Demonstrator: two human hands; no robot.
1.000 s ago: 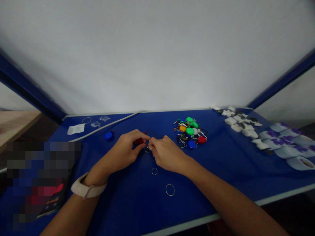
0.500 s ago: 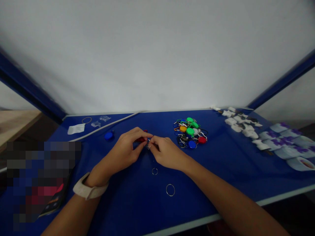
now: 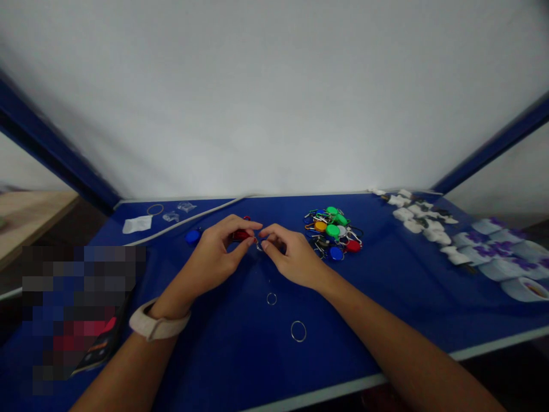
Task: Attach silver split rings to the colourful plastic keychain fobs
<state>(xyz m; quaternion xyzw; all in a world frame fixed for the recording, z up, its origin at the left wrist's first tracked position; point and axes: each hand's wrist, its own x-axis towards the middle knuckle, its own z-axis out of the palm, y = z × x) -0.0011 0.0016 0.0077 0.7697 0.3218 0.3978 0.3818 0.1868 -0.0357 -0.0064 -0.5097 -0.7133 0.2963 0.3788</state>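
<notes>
My left hand (image 3: 221, 246), with a pale band on the wrist, is closed around a red badge reel (image 3: 241, 235) that is partly hidden by my fingers. Facing it, my right hand (image 3: 289, 252) has its thumb and index finger curled at a small metal ring (image 3: 259, 246) between both hands. How that ring joins the reel is too small to tell. Below my hands lie a small split ring (image 3: 271, 298) and a larger ring (image 3: 298, 331). A blue badge reel (image 3: 193, 236) rests just left of my left hand.
A pile of coloured badge reels with carabiners (image 3: 332, 230) lies right of my hands. Farther right are white pieces (image 3: 414, 217) and tape rolls (image 3: 525, 289). A cable (image 3: 189, 221), a white packet (image 3: 137, 224) and plastic scraps (image 3: 171, 217) lie back left. A blurred-out item (image 3: 86, 309) sits left.
My fingertips have drawn slightly apart, and more of the red reel shows in my left hand. The view has shifted a little; the loose rings lie as before.
</notes>
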